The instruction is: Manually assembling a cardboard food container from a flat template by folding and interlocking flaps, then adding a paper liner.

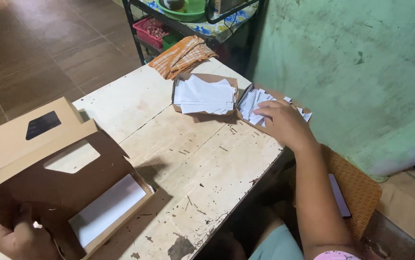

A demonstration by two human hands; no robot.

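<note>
Right hand (284, 123) rests loosely open on paper slips (253, 103) at far right; left hand (19, 238) grips the near cardboard box (53, 192).

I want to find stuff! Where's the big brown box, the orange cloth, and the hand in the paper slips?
Big brown box (48, 192), head view, on its inner brown wall.
Orange cloth (182, 55), head view, on its middle folds.
Right hand (282, 123), head view, on its back.
</note>
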